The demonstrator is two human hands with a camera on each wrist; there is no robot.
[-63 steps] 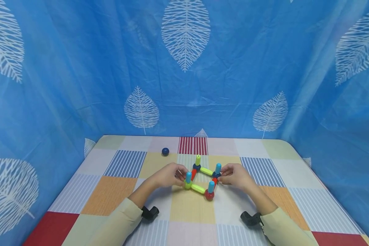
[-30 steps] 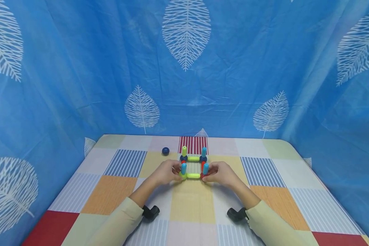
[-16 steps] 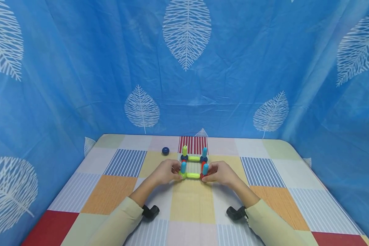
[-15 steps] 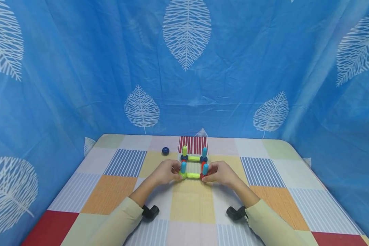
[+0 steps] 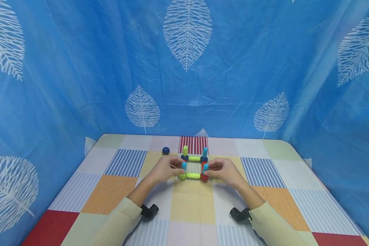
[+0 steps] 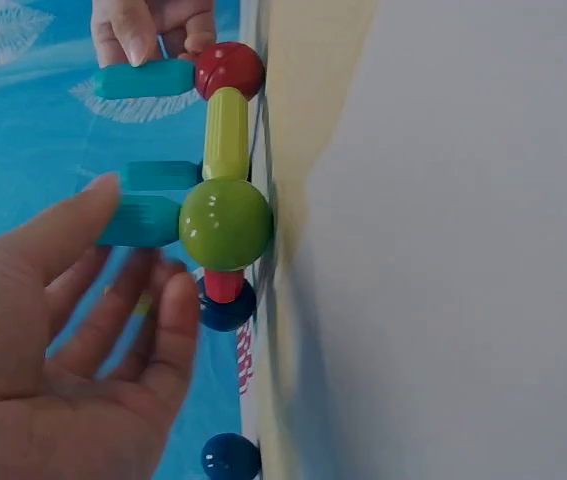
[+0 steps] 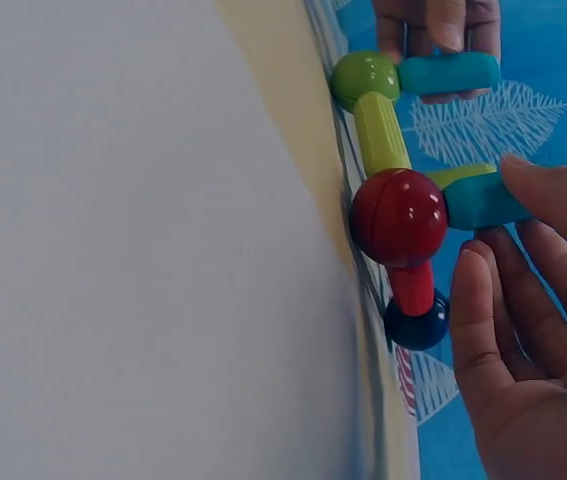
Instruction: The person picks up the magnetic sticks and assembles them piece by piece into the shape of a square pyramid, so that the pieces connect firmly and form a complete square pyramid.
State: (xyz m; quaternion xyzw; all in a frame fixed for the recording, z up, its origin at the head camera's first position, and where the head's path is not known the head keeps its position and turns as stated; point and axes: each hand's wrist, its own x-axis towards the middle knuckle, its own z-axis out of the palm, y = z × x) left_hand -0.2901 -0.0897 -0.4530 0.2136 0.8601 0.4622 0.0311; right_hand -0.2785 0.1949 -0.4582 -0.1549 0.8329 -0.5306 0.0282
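A square of toy building rods and balls stands on the table in the head view, with yellow-green rods (image 5: 193, 176) across and red rods (image 7: 411, 287) along the sides. My left hand (image 5: 164, 169) pinches the upright blue rod (image 6: 143, 221) on the green ball (image 6: 225, 224), thumb on one side and fingers on the other. Over the red ball (image 7: 398, 217), my right hand (image 5: 228, 171) pinches another upright blue rod (image 7: 485, 202). At the far corners, a yellow-green upright (image 5: 185, 150) and a blue upright (image 5: 205, 152) rise from dark blue balls, untouched.
A loose dark blue ball (image 5: 165, 150) lies behind my left hand. The patchwork tablecloth (image 5: 192, 205) covers the table, whose far edge meets a blue leaf-print curtain (image 5: 187, 102). Black wrist devices (image 5: 149, 211) sit at both wrists.
Earlier the square turned straight and shifted left, and my right hand went from the far right corner to the near one. Since then both hands have moved from the near balls up onto their rods.
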